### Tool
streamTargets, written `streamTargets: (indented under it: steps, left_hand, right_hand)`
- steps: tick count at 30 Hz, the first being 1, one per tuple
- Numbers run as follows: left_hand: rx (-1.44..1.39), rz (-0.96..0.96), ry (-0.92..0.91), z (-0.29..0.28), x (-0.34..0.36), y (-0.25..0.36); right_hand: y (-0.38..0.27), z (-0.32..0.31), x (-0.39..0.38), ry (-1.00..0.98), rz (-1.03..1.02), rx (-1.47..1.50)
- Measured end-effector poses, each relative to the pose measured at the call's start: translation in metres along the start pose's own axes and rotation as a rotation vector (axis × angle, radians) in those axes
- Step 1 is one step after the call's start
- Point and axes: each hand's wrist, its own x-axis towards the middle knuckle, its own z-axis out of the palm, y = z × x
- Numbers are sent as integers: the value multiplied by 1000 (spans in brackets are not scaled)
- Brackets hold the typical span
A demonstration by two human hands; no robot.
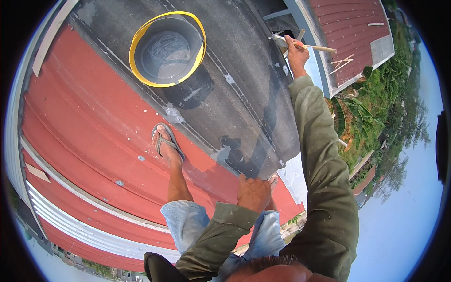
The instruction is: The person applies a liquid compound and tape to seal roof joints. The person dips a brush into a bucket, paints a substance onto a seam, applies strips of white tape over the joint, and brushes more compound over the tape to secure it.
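Observation:
My right hand [297,55] is stretched far out at the upper right, closed around a paintbrush [322,48] with a pale wooden handle. The brush's whitish head is at the roof's edge, beside a gap; whether it touches the surface I cannot tell. Close to my body, my left hand [254,193] is curled into a fist in front of my knee, with nothing seen sticking out of it. A bucket [133,61] with a yellow rim and handle stands on the dark grey roof section, left of the right hand. Grey liquid [170,49] lies inside it.
Under my sandalled foot [168,142] is a red ribbed metal roof [94,122]. Grey coating [235,42] covers the neighbouring section, with raised seams and patched screw heads. Another red roof [352,28] lies beyond the gap. Trees and a drop [376,103] are to the right.

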Motion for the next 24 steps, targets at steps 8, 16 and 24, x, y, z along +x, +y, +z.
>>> streamTargets:
  steps: [8, 16, 24]
  left_hand:
    - [90, 21, 16, 2, 1, 1]
    - [85, 32, 23, -1, 2, 2]
    - [70, 19, 5, -2, 5, 3]
  right_hand:
    - [-4, 15, -4, -77, -13, 70]
    - [13, 10, -4, -216, -338, -129]
    - [21, 3, -10, -260, -534, -215]
